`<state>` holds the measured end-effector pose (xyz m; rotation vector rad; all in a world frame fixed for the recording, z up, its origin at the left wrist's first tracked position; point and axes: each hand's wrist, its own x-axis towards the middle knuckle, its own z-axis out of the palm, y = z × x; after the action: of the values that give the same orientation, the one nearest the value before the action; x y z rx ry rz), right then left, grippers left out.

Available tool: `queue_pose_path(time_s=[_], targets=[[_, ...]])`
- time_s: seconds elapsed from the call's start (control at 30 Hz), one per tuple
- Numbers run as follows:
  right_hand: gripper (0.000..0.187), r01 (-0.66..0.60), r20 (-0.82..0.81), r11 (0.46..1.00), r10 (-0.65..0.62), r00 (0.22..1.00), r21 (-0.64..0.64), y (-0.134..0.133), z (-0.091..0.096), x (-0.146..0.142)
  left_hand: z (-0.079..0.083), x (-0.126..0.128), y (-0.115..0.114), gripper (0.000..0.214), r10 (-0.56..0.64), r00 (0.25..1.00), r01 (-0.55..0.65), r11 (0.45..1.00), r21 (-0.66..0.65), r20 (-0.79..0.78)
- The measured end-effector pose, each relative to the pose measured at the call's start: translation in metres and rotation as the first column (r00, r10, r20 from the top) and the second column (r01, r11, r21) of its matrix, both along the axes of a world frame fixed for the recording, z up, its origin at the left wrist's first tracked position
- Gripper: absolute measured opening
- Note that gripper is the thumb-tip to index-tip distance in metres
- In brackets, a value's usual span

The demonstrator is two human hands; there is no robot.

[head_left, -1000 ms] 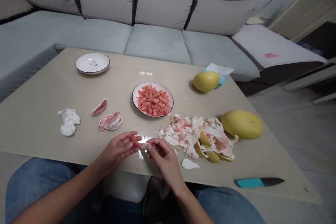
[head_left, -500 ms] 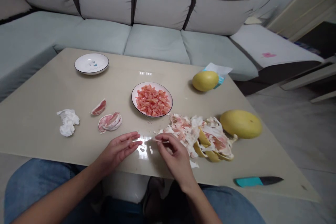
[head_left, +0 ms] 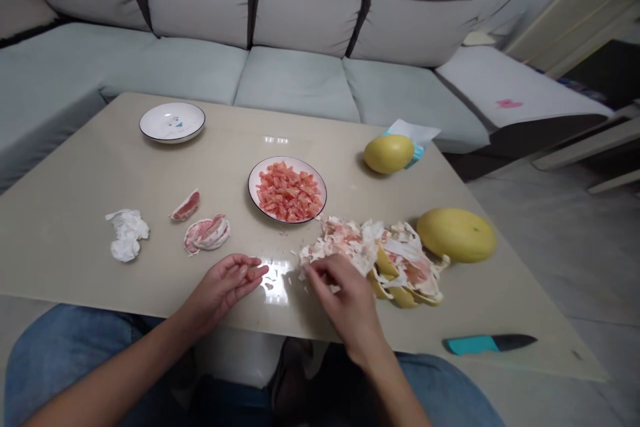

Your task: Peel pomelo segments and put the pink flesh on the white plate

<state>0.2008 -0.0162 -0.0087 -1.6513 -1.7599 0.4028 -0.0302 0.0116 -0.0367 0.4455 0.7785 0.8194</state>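
Observation:
My left hand [head_left: 234, 282] is over the near part of the table, its fingers curled and the thumb pressing in on what looks like a small piece of pomelo flesh [head_left: 253, 273], mostly hidden. At the left edge of the peel pile [head_left: 357, 247], my right hand [head_left: 343, 293] has its thumb and fingertips pinched together; what they hold, if anything, cannot be made out. Beyond both hands, a dark-rimmed plate [head_left: 254, 199] carries a heap of pink pomelo flesh [head_left: 289, 192]. Left of it lie partly skinned pomelo segments [head_left: 207, 233] and a single segment [head_left: 186, 206].
Two whole yellow pomelos, a nearer one [head_left: 456, 235] and a farther one [head_left: 389, 153] by a tissue pack [head_left: 419, 140], rest on the right. A knife [head_left: 490, 343] with a teal handle lies near the front edge. Crumpled tissue [head_left: 127, 235] and another plate [head_left: 150, 123] are at left.
My right hand has moved slightly right onto the edge of the peel pile; the pale scrap at its fingertips no longer shows. My left hand has barely moved, its fingers a little more curled.

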Motion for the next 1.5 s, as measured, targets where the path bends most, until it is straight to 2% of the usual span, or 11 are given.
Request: queue_pose_path(time_s=[0.13, 0.2, 0.27, 0.37, 0.53, 0.77, 0.87, 1.03, 1.27, 1.37, 1.5], targets=[[0.014, -0.168, -0.124, 0.982, 0.157, 0.98, -0.084, -0.009, -0.01, -0.029, -0.001, 0.001, -0.003, 0.017, -0.002, 0.999, 0.003, 1.0, 0.024, -0.054], [0.039, -0.217, -0.232, 0.97, 0.188, 0.954, -0.107, -0.013, -0.015, -0.04, -0.001, 0.003, -0.005, 0.017, 0.001, 0.996, 0.003, 0.999, 0.048, -0.085], [0.05, -0.254, -0.33, 0.957, 0.197, 0.923, -0.138, -0.016, -0.018, -0.048, 0.0, 0.005, -0.008, 0.017, 0.01, 0.995, -0.001, 0.997, 0.081, -0.102], [0.038, -0.249, -0.412, 0.956, 0.168, 0.895, -0.153, -0.018, -0.019, -0.057, 0.003, 0.009, -0.012, 0.018, 0.0, 0.994, 0.011, 0.995, 0.103, -0.105], [0.013, -0.219, -0.457, 0.963, 0.125, 0.881, -0.159, -0.016, -0.014, -0.059, 0.004, 0.011, -0.013, 0.022, -0.014, 0.986, 0.046, 0.98, 0.194, -0.166], [0.013, -0.254, -0.559, 0.946, 0.103, 0.823, -0.2, -0.014, -0.01, -0.057, 0.002, 0.006, -0.009, 0.02, -0.026, 0.961, 0.094, 0.967, 0.238, -0.274], [0.012, -0.245, -0.613, 0.932, 0.032, 0.789, -0.266, -0.014, -0.008, -0.057, 0.002, 0.005, -0.008, 0.021, -0.054, 0.962, 0.116, 0.969, 0.218, -0.269], [0.023, -0.31, -0.758, 0.855, -0.137, 0.638, -0.415, -0.008, -0.01, -0.055, 0.001, 0.004, -0.008, 0.023, -0.12, 0.974, 0.148, 0.979, 0.137, -0.193], [0.032, -0.474, -0.891, 0.783, -0.219, 0.397, -0.403, -0.002, -0.019, -0.048, 0.004, 0.0, -0.007, 0.02, -0.141, 0.987, 0.143, 0.99, 0.019, -0.072], [0.034, -0.509, -0.909, 0.763, -0.254, 0.33, -0.398, -0.002, -0.021, -0.048, 0.006, -0.001, -0.007, 0.019, -0.137, 0.99, 0.137, 0.99, 0.014, -0.037], [0.035, -0.515, -0.911, 0.754, -0.294, 0.289, -0.407, -0.001, -0.022, -0.047, 0.008, -0.001, -0.006, 0.019, -0.122, 0.992, 0.122, 0.993, 0.0, -0.02]])
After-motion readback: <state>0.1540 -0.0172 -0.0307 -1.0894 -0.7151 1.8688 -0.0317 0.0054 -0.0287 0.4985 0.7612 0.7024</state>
